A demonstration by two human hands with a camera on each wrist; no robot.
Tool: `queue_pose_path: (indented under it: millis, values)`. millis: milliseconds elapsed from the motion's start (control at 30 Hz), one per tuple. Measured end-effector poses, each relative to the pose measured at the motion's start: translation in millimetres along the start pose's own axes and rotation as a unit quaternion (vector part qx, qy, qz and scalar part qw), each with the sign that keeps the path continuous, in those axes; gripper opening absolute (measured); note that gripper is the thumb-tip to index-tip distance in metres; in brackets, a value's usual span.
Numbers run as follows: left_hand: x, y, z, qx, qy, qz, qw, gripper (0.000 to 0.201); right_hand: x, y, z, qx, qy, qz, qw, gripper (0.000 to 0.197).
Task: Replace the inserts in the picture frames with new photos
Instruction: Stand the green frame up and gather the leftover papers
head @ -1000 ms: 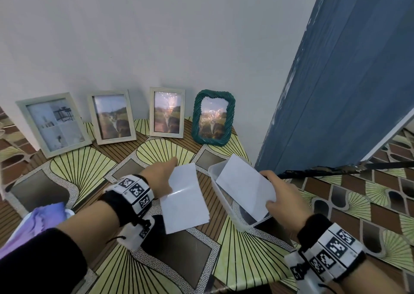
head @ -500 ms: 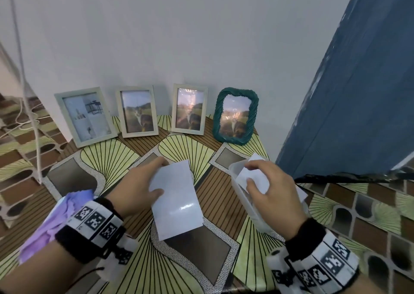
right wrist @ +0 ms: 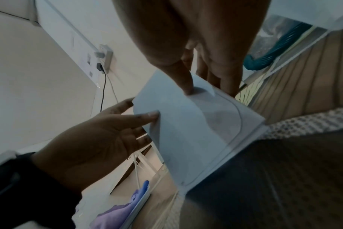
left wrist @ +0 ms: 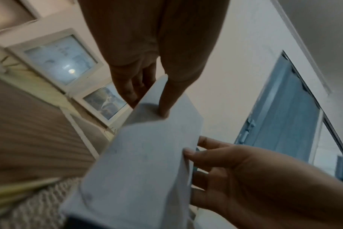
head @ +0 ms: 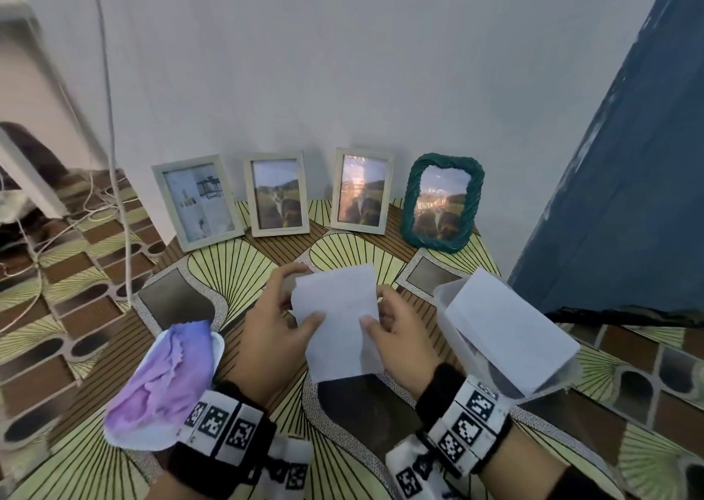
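Both hands hold a small stack of white photo prints (head: 337, 320) blank side up over the middle of the table. My left hand (head: 280, 322) pinches its left edge with the thumb on top, and my right hand (head: 390, 326) pinches the right edge. The wrist views show the prints (left wrist: 147, 162) (right wrist: 196, 124) with a thumb on top and fingers beneath. Against the wall stand a grey frame (head: 196, 200), two pale frames (head: 277, 193) (head: 362, 191) and a green rope-edged frame (head: 442, 202). More white prints (head: 506, 328) lean in a clear plastic tub (head: 442, 301) at the right.
A purple cloth (head: 167, 377) lies on a white pad at the near left. White cables (head: 110, 156) hang down at the left. A blue door (head: 628, 156) rises at the right. The patterned tablecloth (head: 228, 271) covers the table.
My right hand has left the tub and come to the prints held by my left hand, so both hands now hold them. The head view has swung left.
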State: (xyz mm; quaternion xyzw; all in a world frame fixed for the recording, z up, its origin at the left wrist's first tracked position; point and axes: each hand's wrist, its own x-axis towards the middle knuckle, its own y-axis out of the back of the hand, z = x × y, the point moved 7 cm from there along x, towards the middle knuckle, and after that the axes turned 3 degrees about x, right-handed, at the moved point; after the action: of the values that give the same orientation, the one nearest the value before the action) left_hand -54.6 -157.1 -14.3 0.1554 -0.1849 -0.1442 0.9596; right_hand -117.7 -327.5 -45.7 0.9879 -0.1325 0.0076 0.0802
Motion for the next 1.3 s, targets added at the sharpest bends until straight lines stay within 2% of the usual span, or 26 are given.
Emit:
queue_pose_path:
  millis: [100, 200, 400, 467, 600, 700, 767, 867, 1000, 1167, 1300]
  values:
    - [-6.1, 1.9, -5.3, -0.099, 0.022, 0.058, 0.993, 0.044, -0.5, -4.6, -9.8, 0.016, 0.048, 0.022, 0.998, 0.033]
    - [-13.0, -7.5, -3.5, -0.165, 0.03, 0.06, 0.984, 0.033, -2.4, -9.9, -14.3, 0.023, 0.078, 0.047, 0.996, 0.031]
    - [-22.3, -15.1, -1.2, -0.205, 0.031, 0.051, 0.977, 0.03, -4.6, -15.5, -18.0, 0.002, 0.101, 0.063, 0.993, 0.031]
    - [-23.5, -15.6, -5.6, -0.208, 0.037, 0.032, 0.977, 0.029, -4.9, -15.3, -16.2, -0.01, 0.092, 0.063, 0.994, 0.037]
    - [-32.9, -22.9, -25.6, -0.261, 0.102, -0.047, 0.959, 0.035, -5.0, -17.1, -0.5, -0.023, 0.026, 0.029, 0.999, 0.053]
    - [-35.9, -29.5, -37.4, -0.266, 0.142, -0.084, 0.95, 0.038, -4.2, -18.0, 7.3, -0.046, -0.001, -0.003, 0.999, 0.052]
    - [-31.6, -30.4, -42.6, -0.265, 0.17, -0.084, 0.945, 0.036, -2.6, -16.3, 7.1, -0.06, -0.002, -0.004, 0.998, 0.047]
    - [-27.9, -31.5, -41.3, -0.248, 0.167, -0.114, 0.947, 0.044, -1.2, -12.5, 0.9, -0.096, 0.001, -0.001, 0.995, 0.043]
    - [-28.9, -32.2, -31.3, -0.262, 0.163, -0.154, 0.939, 0.045, -4.7, -1.6, -13.9, -0.125, 0.029, -0.002, 0.992, 0.053]
    - [-27.1, -41.8, -18.3, -0.245, 0.162, -0.161, 0.942, 0.05, -10.8, 22.3, -35.0, -0.203, 0.083, 0.029, 0.975, 0.059]
    - [-21.6, -58.6, -8.5, -0.253, 0.195, -0.163, 0.933, 0.06, -20.4, 43.8, -52.3, -0.228, 0.117, 0.041, 0.966, 0.057]
